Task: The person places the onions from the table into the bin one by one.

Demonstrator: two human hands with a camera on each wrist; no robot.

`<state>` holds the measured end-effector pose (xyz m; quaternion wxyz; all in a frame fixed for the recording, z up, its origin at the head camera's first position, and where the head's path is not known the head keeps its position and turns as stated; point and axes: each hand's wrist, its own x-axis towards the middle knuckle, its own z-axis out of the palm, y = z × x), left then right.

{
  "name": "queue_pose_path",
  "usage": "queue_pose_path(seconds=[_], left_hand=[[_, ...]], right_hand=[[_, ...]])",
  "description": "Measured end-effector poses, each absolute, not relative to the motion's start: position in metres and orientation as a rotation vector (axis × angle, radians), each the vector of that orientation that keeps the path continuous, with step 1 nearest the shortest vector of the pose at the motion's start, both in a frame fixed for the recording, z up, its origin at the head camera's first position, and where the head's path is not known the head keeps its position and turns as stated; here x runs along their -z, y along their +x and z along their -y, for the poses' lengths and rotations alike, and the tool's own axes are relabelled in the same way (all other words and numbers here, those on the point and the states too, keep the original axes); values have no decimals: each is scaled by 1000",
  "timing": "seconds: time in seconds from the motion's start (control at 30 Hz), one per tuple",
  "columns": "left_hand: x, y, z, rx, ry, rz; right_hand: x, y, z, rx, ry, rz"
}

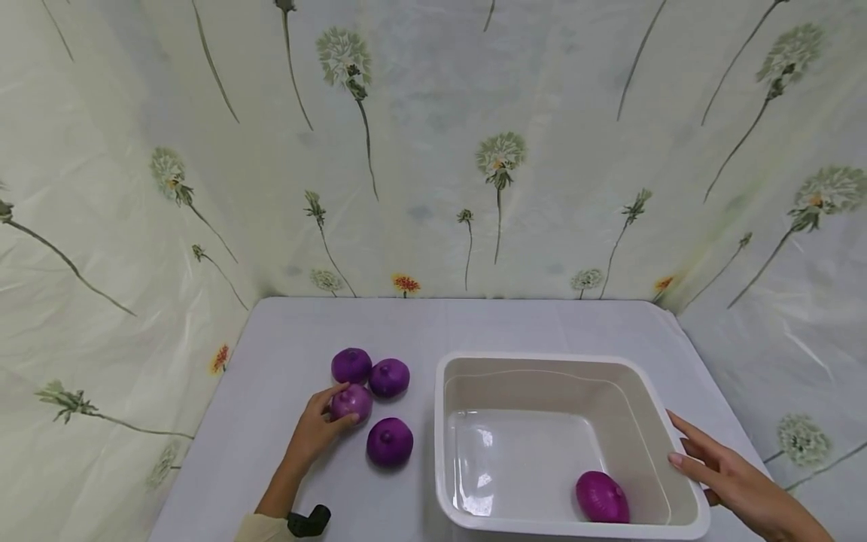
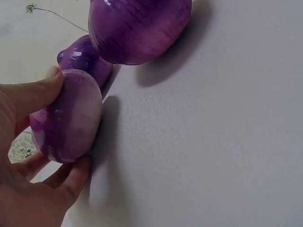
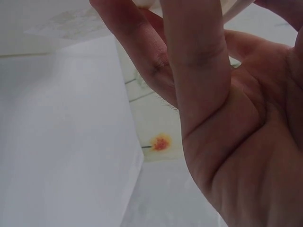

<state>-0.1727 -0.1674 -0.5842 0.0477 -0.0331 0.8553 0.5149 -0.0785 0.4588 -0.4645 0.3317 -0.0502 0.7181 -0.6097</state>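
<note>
My left hand (image 1: pixel 341 406) grips one purple onion (image 1: pixel 357 400) on the white table, thumb on top and fingers curled underneath. In the left wrist view the thumb (image 2: pixel 33 94) presses this onion (image 2: pixel 66 120), with a second onion (image 2: pixel 139 28) and a third onion (image 2: pixel 80 56) just beyond it. Three more onions lie around the held one: one behind (image 1: pixel 351 365), one behind to the right (image 1: pixel 389 377), one in front (image 1: pixel 389 441). My right hand (image 1: pixel 684 444) rests with straight fingers (image 3: pixel 194 56) against the right rim of a white plastic tub (image 1: pixel 542 361). A single onion (image 1: pixel 602 497) lies in the tub's near right corner.
A floral cloth (image 1: pixel 433 150) hangs behind and along both sides of the table. The table's left edge (image 1: pixel 203 429) runs close to the onions. A black wrist strap (image 1: pixel 308 521) shows on my left forearm.
</note>
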Motion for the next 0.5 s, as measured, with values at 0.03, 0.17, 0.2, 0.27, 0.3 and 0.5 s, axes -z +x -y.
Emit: queue_pose_path(seconds=[0.03,0.17,0.2,0.27,0.3,0.5], left_hand=[[584,-172,168,-1573,-112,-2603],[580,-167,170,-1590,-144,-2588],[578,-165,171,-1596,-147,-2583],[574,-163,172,-1602,-152,-2572],[572,-162,173,-1602,-156,-2563],[556,-157,177,-1578,-130,-2552]], right_hand=[[465,-78,-459,1597,-134,-1872],[464,-79,-458,1596,-118,-1869],[464,-79,-458,1594,-118,-1872],[463,-78,-457,1587,-110,-1879],[463,-78,-457,1589,-124,-1882],[463,-79,-456,1577,-116,-1903]])
